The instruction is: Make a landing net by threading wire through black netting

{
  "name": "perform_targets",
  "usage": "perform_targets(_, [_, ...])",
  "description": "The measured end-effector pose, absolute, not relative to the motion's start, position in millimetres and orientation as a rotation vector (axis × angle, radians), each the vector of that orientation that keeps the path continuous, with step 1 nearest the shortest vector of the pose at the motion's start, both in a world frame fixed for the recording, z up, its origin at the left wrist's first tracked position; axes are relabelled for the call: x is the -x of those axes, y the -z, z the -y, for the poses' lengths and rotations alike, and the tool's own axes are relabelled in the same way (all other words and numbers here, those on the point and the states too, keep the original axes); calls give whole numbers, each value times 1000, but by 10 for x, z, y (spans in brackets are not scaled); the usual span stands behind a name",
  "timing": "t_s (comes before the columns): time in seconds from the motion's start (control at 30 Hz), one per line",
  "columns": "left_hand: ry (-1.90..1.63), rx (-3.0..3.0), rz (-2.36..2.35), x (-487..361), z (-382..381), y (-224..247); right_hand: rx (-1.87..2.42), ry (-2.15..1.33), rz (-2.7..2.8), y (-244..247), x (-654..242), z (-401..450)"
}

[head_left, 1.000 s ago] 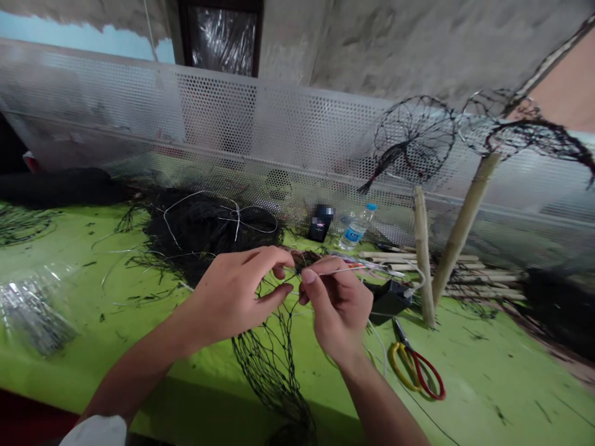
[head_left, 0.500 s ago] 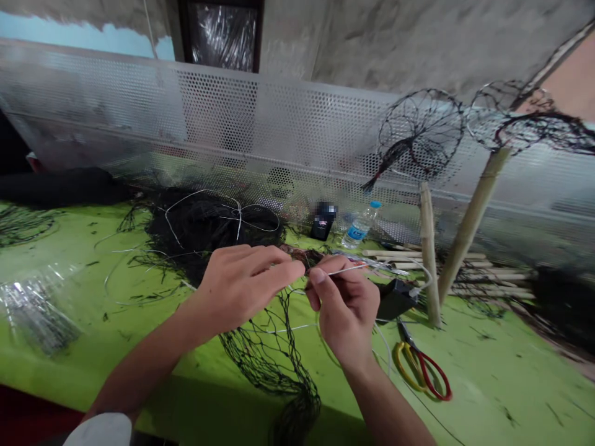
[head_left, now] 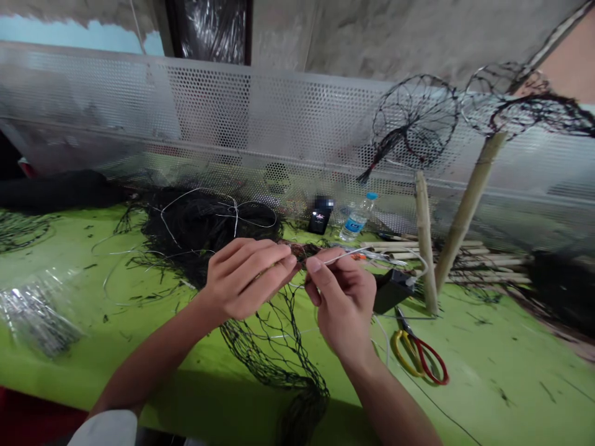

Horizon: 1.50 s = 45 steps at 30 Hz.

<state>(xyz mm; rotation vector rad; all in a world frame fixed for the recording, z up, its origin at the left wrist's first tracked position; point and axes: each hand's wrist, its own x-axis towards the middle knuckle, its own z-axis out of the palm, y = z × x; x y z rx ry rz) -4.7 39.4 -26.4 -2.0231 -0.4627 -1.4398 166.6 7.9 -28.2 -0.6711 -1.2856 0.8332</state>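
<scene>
Black netting (head_left: 274, 347) hangs below both hands over the green table, its bunched end near the front edge. My left hand (head_left: 251, 275) is closed around the top of the netting, its fingers pressed together. Beside it, nearly touching, my right hand (head_left: 341, 291) pinches a thin white wire (head_left: 346, 253) between thumb and forefinger. The wire runs off to the right behind the fingers. What lies exactly between the fingertips is too small to make out.
Red-and-yellow scissors (head_left: 421, 356) lie right of my hands, near a dark block (head_left: 394, 291). Behind are a water bottle (head_left: 357, 218), a phone (head_left: 320, 215) and a black net pile (head_left: 199, 223). Wooden posts (head_left: 471, 214) hold round nets. Silvery strips (head_left: 39, 313) lie left.
The fingertips of my left hand have shifted slightly left and down, with its fingers more curled. My right hand still pinches the wire. The whole view has moved slightly.
</scene>
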Motion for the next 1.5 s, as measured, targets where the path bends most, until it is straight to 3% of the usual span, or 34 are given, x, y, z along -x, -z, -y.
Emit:
perform_targets(0.2, [1328,2007,434,86,-369,233,661,-860,1256,274,-1665,-72])
perform_targets(0.53, [1453,1990,340,47,-405,210,692,-779,1281,272,-1680,-54])
perform_targets(0.87, [1605,2213,682,16,-181,51,741,-667,1373,210,-1674,-28])
perform_targets(1.07, [1415,2445,655,142,-193,-7,769,-629,1339,205,-1691,-63])
perform_targets(1.5, [1471,2611,847,161,-193,11,777,-593,1379,220,-1652,-5])
